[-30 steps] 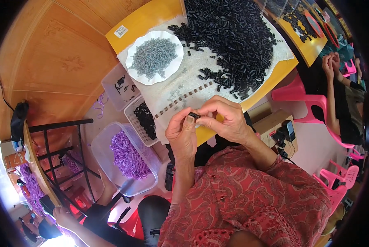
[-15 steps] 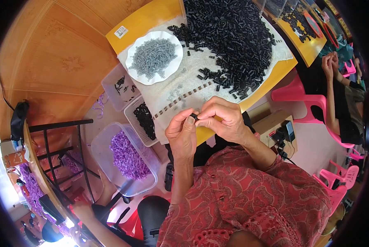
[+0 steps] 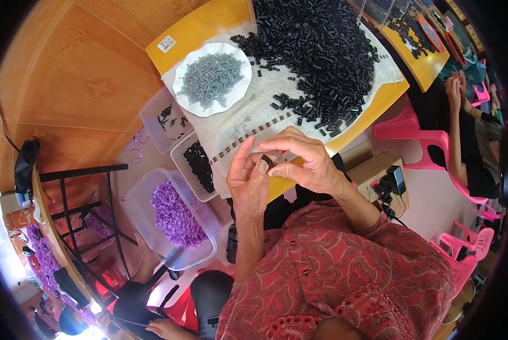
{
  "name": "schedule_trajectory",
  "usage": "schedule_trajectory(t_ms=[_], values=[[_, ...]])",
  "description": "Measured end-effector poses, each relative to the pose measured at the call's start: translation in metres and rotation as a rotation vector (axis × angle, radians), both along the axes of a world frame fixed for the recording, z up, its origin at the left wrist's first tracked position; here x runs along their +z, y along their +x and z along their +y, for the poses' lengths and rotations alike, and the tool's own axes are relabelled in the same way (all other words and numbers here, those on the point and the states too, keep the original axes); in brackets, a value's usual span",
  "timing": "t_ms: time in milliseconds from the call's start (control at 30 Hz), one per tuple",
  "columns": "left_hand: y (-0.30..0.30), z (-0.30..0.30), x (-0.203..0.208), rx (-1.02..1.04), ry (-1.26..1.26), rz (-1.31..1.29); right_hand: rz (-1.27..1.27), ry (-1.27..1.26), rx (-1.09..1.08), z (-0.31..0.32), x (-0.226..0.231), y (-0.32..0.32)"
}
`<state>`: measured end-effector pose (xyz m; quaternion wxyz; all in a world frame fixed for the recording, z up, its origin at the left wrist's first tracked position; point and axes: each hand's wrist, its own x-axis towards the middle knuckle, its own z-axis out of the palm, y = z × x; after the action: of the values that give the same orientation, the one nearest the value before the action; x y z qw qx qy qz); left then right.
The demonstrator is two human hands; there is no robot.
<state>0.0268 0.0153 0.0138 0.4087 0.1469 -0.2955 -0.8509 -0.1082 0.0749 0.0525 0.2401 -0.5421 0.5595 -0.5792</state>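
In front of my chest, above the near edge of the table, my left hand (image 3: pixel 248 181) pinches a small black plastic part (image 3: pixel 267 161) near the thumb tip. My right hand (image 3: pixel 305 161) is beside it, index finger and thumb spread apart around the part. The right thumb tip lies close against the part; whether it touches is unclear. Beyond my hands a large heap of similar black parts (image 3: pixel 316 56) covers the white cloth (image 3: pixel 225 133). To its left stands a white scalloped plate (image 3: pixel 183 102) filled with small grey, spring-like pieces.
Left of the yellow table (image 3: pixel 203 25) are a white basket (image 3: pixel 178 156) of black pieces, a clear tray (image 3: pixel 152 122) and a clear tub (image 3: pixel 140 190) with purple strips. Pink chairs (image 3: pixel 418 139) and another person's hands (image 3: pixel 455 90) are at the right. Another hand (image 3: pixel 166 328) shows at lower left.
My right index finger and thumb have moved apart from their pinch at the black part. My left index finger has lifted and straightened. The other person's arm at lower left has shifted.
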Motion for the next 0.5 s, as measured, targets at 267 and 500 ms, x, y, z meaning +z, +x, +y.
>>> schedule_trajectory(t_ms=[267,500], values=[[0.002,-0.003,-0.006,-0.043,-0.011,0.03,0.018,-0.008,-0.02,0.001,-0.006,-0.001],[0.008,-0.004,-0.013,-0.008,-0.223,-0.22,0.021,-0.024,-0.063,0.002,-0.01,0.001]])
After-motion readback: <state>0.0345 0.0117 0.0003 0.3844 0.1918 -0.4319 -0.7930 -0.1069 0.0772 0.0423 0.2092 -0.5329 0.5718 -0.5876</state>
